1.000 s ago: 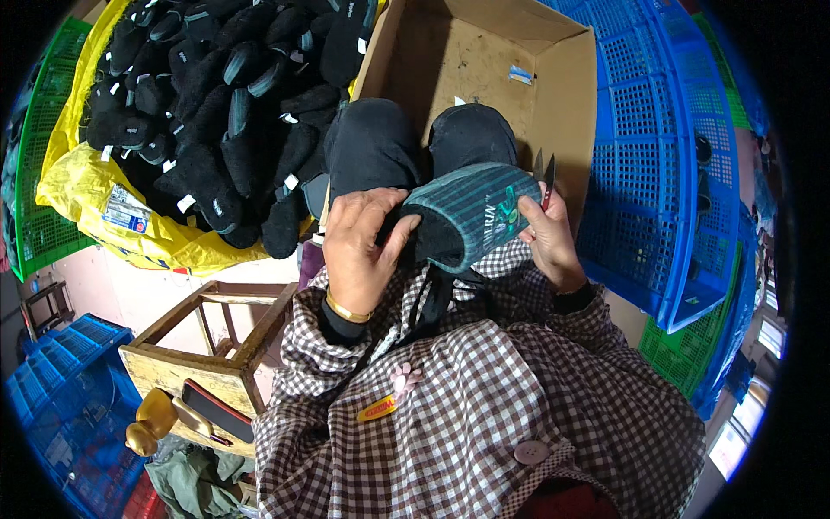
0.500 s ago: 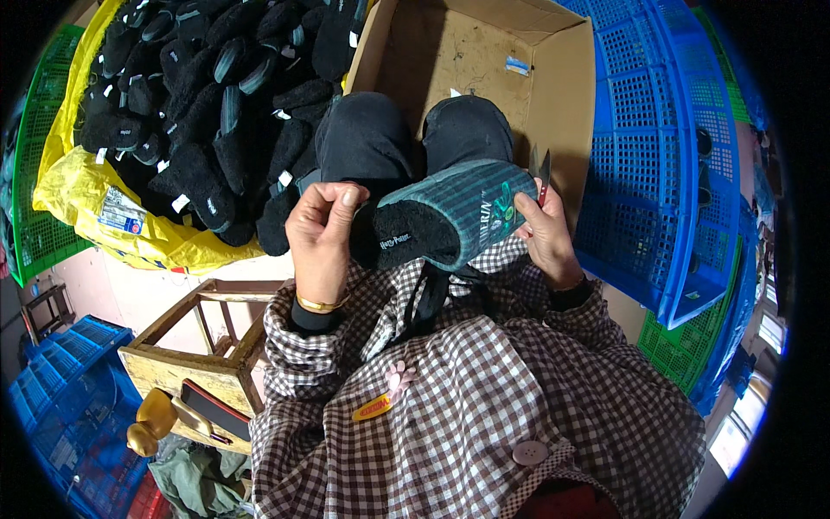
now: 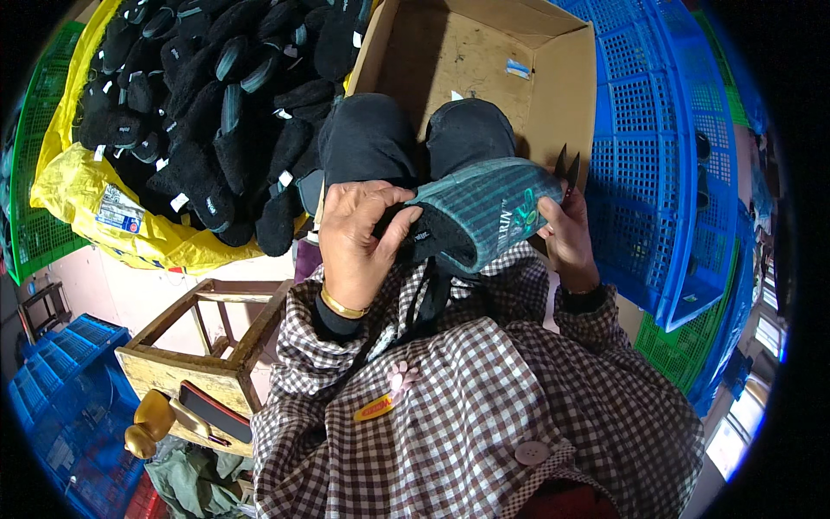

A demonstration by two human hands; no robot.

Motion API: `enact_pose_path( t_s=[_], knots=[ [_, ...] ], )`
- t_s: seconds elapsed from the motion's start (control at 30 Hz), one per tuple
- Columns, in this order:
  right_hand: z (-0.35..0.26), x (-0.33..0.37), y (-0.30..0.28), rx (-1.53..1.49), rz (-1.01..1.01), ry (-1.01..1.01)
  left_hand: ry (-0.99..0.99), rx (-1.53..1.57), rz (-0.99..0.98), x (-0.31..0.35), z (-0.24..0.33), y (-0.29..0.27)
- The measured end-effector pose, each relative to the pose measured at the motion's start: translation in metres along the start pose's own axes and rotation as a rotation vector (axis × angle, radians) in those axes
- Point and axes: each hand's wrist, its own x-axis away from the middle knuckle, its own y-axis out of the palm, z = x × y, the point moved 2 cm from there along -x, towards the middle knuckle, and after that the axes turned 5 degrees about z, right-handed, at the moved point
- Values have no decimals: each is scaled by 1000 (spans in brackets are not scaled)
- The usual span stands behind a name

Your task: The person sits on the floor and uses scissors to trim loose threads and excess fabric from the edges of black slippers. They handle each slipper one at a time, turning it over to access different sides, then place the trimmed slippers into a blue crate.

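Note:
A slipper [image 3: 497, 208] with a dark green striped upper and black fleece lining lies across my hands above my lap, its toe to the right. My left hand [image 3: 359, 246] is closed on the heel end, thumb on the insole side and fingers over the far edge. At the toe, my right hand [image 3: 568, 242] grips the upper with its thumb on top. Small scissors [image 3: 567, 164] with dark pointed blades also stick up out of that hand, blades slightly apart. Part of the insole is hidden by my left hand.
Many black slippers [image 3: 199, 173] fill a yellow bag [image 3: 65, 186] at the far left. A cardboard box [image 3: 558, 104] stands beyond my knees. Blue plastic crates [image 3: 635, 173] rise at the right. A wooden stool [image 3: 186, 368] holding a phone [image 3: 216, 411] is at the lower left.
My left hand has moved right from beside the slipper and taken hold of its heel end. The slipper and my right hand have shifted slightly right, and the scissors show more.

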Motion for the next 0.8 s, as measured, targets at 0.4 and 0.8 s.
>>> enact_pose_path(
  t_s=[0.4,0.8],
  knots=[
    [-4,5,4,97,78,77,19,181,-146,10,1,-8],
    [7,4,3,131,43,178,-618,710,-224,37,-15,-9]
  ],
)
